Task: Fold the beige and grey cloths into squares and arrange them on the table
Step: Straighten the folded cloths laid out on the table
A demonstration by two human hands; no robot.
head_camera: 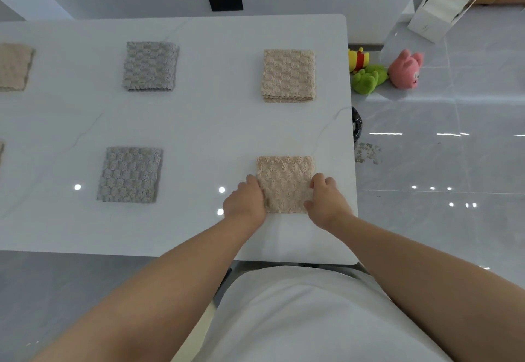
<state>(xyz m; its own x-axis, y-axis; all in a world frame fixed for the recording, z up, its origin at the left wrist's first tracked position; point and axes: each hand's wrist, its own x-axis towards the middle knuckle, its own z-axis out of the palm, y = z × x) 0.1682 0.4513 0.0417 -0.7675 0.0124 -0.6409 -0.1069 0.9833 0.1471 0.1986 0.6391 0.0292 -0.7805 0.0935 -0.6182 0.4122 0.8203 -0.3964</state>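
Beige terry cloth, folded to a square, is held between both hands near the table's front right corner. The near beige cloth lies flat on the white table, pressed at its two side edges: the left hand is set against its left edge and the right hand against its right edge, fingers curled in narrowly on the fabric. Whether the cloth is gripped or merely squared up by the fingers cannot be told.

Directly beyond the hands a second folded beige cloth is noted, lying flat and well apart from the held one. To the left of the left hand a folded grey cloth is seen, and beyond that another grey cloth. At the far left edge of the view part of a further beige cloth is visible (a sliver of one more lies below it, too little to identify).

Judgement on progress: the visible cloths are all folded and laid in two spaced rows, so the work appears close to complete. Only the final alignment of the near beige cloth is judged outstanding; no unfolded cloth is seen on the table. Soft toys are noted on the floor off to the right, beyond the right hand
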